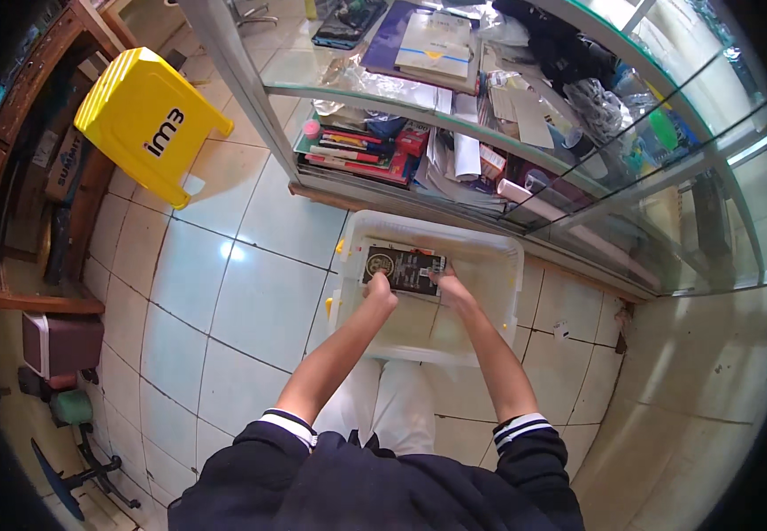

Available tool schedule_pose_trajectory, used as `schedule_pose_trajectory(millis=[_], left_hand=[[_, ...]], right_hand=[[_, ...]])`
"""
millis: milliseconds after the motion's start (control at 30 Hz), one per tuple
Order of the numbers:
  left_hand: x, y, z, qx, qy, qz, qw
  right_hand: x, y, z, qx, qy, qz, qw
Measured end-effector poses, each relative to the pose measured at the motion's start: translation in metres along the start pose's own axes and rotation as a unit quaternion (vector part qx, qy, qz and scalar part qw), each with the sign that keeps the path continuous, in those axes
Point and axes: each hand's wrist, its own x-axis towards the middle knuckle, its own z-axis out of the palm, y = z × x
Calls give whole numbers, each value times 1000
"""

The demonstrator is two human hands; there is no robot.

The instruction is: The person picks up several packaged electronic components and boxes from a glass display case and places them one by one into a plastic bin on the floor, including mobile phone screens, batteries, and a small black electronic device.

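A flat black box (406, 270) with pale print and a round emblem is held level between my two hands. My left hand (380, 287) grips its left end, thumb on top. At its right end, my right hand (446, 283) is closed round the edge; the fingers underneath are hidden. Pale edges show behind and below the black face, and I cannot tell whether they belong to a second item. Under the box stands a translucent white plastic tub (518, 292) with yellow clips on its left side. Its visible bottom is pale.
Beyond the tub is a glass display case (383, 199) full of books, papers and plastic bags. A yellow plastic stool (149, 119) stands at the far left on the white tiled floor (260, 292). Along the left edge are a wooden cabinet (43, 303) and a maroon box (69, 345).
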Motion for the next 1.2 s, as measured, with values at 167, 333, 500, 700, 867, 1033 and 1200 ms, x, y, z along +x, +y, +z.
schedule_pose_trajectory(millis=[167,333,500,700,867,1033,1200], left_hand=[[5,10,5,-22,36,10,999],[-6,13,8,-40,-22,-29,999],[-32,42,-2,-24,-70,-16,997],[-111,73,24,48,-235,-59,969],[-266,156,65,111,-364,124,916],[-312,203,136,153,-491,417,749],[-238,250,216,406,-285,627,600]], right_hand=[[15,-1,27,-230,160,-18,960],[8,5,42,-499,336,-104,792],[-15,-47,68,-121,101,42,987],[-51,-86,46,-36,75,28,996],[-140,-232,41,168,-20,-122,978],[-140,-351,28,210,-41,-293,932],[-78,-398,45,205,-16,-296,933]])
